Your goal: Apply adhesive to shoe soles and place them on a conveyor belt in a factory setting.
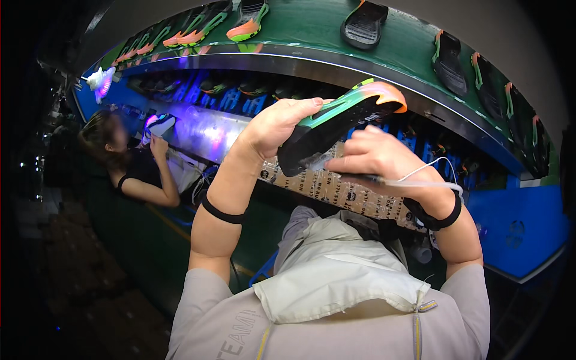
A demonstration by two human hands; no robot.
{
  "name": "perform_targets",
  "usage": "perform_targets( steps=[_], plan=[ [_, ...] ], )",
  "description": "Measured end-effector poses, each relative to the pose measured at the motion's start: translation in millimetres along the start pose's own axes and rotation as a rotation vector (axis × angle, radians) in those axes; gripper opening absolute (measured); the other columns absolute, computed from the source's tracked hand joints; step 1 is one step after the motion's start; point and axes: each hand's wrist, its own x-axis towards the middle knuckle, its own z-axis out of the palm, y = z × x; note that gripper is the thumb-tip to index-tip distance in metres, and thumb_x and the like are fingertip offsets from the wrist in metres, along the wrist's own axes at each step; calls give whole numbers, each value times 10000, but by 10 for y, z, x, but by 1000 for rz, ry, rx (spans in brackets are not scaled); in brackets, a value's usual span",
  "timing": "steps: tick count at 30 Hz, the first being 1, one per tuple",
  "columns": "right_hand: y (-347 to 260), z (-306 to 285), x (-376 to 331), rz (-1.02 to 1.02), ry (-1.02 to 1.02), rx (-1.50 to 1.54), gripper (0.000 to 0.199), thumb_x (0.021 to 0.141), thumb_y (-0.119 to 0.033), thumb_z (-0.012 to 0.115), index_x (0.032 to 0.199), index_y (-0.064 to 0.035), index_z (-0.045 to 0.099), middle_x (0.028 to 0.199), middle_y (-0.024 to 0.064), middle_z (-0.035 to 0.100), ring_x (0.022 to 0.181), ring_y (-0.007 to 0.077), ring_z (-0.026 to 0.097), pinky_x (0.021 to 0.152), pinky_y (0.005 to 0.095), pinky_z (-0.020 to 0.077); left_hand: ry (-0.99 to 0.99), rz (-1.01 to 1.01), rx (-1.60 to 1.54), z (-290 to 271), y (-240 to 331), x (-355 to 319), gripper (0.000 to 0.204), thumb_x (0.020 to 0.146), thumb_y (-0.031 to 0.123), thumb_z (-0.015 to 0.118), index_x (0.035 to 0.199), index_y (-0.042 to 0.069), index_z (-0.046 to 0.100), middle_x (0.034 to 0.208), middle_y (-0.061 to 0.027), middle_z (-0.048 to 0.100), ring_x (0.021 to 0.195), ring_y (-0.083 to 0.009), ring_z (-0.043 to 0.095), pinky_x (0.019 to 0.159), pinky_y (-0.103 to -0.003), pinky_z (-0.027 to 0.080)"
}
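While both hands work above the lap, a shoe sole is held up near the conveyor belt.
Left hand grasps the sole's near left end; its long axis rises far-right. Right hand, just beneath, clenches a thin corded tool. Open room lies left.

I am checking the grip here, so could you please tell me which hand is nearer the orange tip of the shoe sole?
Right. The right hand sits just below the shoe sole near its orange tip, holding a thin tool; the left hand grips the opposite end.
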Motion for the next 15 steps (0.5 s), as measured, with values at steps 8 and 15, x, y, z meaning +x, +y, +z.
perform_targets(
  steps=[8,15],
  plan=[
    [53,64,-77,259,226,521,263,871,-122,787,1120,-42,760,916,123,724,819,278,694,738,365,544,66,-26,-231,-164,-386,-96,478,1099,307,411,1386,-30,591,1237,-143,712,1056,-205,713,931,-357,580],
    [-34,48,-510,375,537,665,315,832,-162,779,1078,35,773,834,102,712,704,169,609,640,301,463,34,150,-615,-200,-951,-268,601,1067,336,302,1404,-111,522,1290,-259,669,1121,-357,699,1002,-469,561]
  ],
)
